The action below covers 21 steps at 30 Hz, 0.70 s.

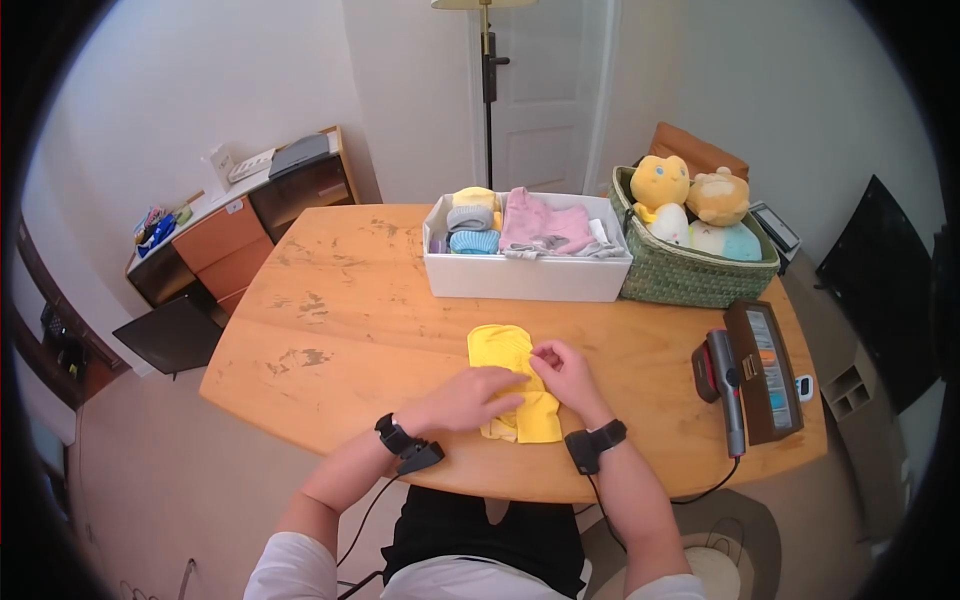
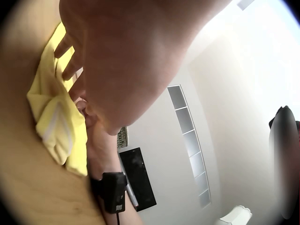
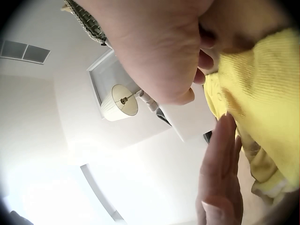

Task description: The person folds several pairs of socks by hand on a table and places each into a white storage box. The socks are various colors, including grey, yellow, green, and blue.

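A yellow ribbed garment (image 1: 540,412), folded into a narrow strip, lies on the wooden table in front of the person. My left hand (image 1: 470,395) rests across its middle from the left, fingers extended over the cloth. In the right wrist view, those left-hand fingers (image 3: 220,145) reach the near side of the yellow fabric (image 3: 267,89). My right hand (image 1: 570,380) is at the garment's right edge, its fingers loosely bent with the tips right at the cloth. The left wrist view shows the fabric (image 2: 56,122) bunched in folds below the left fingers.
Behind the garment stands a white box (image 1: 530,278) with rolled clothes and a pink garment (image 1: 545,222). A green woven basket (image 1: 690,285) of plush toys is beside it. To the right lie a grey and black corded appliance (image 1: 728,385) and a brown case (image 1: 762,372) with a clear window.
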Each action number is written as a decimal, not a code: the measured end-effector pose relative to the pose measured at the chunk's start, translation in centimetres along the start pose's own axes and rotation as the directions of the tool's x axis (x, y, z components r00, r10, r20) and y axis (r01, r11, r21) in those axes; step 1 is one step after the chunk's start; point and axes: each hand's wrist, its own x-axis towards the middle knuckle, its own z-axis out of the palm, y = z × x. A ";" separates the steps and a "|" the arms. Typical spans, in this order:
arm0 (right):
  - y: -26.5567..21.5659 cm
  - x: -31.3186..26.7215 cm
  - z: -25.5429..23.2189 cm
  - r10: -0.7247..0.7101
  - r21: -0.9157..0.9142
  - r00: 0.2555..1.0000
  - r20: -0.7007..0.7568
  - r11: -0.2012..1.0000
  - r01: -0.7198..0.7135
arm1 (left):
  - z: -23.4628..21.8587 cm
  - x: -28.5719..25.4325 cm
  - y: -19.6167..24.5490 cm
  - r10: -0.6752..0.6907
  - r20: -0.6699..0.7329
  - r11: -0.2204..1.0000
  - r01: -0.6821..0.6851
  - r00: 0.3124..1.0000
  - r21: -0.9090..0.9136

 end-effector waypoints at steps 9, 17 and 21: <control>-2.4 -0.3 -0.5 -0.022 -0.322 0.986 0.166 0.944 0.075 | 1.0 5.4 -8.2 -0.020 -0.508 0.987 0.099 0.861 0.129; -5.1 -0.9 -0.7 0.010 -0.370 0.959 0.283 0.924 0.100 | -1.1 4.4 -11.0 -0.312 -0.478 0.943 0.206 0.821 -0.262; -5.5 -0.7 -1.0 0.100 -0.400 0.935 0.341 0.915 0.048 | -1.9 4.5 -12.7 -0.507 -0.406 0.772 0.191 0.760 -0.607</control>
